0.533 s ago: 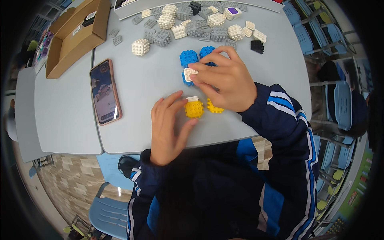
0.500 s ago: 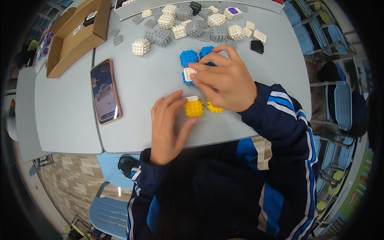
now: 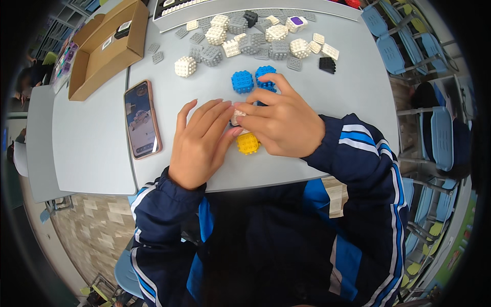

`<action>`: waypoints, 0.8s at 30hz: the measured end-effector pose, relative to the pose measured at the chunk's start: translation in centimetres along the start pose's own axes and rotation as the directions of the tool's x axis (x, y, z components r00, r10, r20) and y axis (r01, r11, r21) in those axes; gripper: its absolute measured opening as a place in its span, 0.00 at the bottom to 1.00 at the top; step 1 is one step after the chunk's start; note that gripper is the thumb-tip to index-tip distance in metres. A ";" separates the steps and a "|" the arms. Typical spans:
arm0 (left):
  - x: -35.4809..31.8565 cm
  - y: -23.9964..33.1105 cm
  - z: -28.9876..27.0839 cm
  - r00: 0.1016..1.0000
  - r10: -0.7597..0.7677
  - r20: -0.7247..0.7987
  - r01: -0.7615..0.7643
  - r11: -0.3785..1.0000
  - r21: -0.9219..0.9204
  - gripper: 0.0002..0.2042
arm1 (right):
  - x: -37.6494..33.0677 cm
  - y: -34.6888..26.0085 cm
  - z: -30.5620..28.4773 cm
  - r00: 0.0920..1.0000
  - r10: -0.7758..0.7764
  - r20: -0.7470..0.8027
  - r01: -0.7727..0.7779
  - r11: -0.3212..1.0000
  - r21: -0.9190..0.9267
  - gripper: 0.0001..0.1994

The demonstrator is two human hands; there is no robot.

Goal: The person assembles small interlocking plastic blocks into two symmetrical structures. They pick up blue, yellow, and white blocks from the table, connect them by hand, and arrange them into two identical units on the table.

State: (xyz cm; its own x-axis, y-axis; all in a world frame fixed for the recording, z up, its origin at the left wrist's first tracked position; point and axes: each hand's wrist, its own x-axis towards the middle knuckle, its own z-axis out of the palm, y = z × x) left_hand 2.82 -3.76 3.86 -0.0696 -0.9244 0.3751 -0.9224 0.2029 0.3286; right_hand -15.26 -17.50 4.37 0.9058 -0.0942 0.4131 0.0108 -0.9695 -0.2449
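Note:
A small white studded building piece sits between my two hands, mostly covered by fingers. My right hand pinches it from the right. From the other side, my left hand closes its fingertips and thumb around its edge. Just below the piece, towards me, rests a yellow studded block with a whitish plate at its far side. Beyond my fingers lie a blue studded block and a second blue block, partly behind my right hand. More blue shows under that hand.
Several grey and white studded blocks and flat plates spread along the far side. A black piece lies at their right end. On the left are a phone with a lit screen and an open cardboard box. A white tray edges the back.
My right hand has carried the white piece nearer to me, over the yellow block. My left hand has shifted from beside the yellow block up to the white piece.

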 end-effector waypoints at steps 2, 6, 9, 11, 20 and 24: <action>0.0 0.2 -0.2 0.997 0.079 0.013 -0.080 0.993 0.085 0.20 | -0.1 -0.1 0.0 0.999 -0.036 0.018 0.037 0.997 -0.067 0.15; 0.1 0.9 0.3 0.978 0.199 0.067 -0.209 0.943 0.260 0.23 | 0.1 -1.9 0.1 0.990 -0.075 0.120 0.103 0.963 -0.249 0.19; 0.3 1.5 1.0 0.967 0.238 0.088 -0.253 0.891 0.377 0.24 | 0.1 -2.7 0.0 0.981 -0.068 0.179 0.124 0.939 -0.321 0.20; 0.1 1.7 1.2 0.971 0.226 0.071 -0.236 0.895 0.378 0.23 | -0.2 -3.0 0.1 0.985 -0.057 0.163 0.108 0.940 -0.324 0.21; 0.4 1.2 0.8 0.958 0.270 0.096 -0.287 0.888 0.360 0.25 | -0.6 -2.1 -0.2 0.991 0.028 0.127 -0.006 0.985 -0.170 0.24; 0.3 1.2 0.4 0.964 0.227 0.137 -0.261 0.902 0.345 0.28 | -0.1 -0.7 -1.7 0.945 0.125 0.301 -0.144 0.989 0.041 0.21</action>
State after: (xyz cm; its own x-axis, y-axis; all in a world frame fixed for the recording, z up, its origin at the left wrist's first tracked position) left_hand 1.55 -3.96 3.97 -0.3282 -0.8895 0.3177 -0.9445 0.3126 -0.1005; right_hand -16.08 -17.17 5.99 0.9851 -0.1427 0.0962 -0.1025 -0.9357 -0.3376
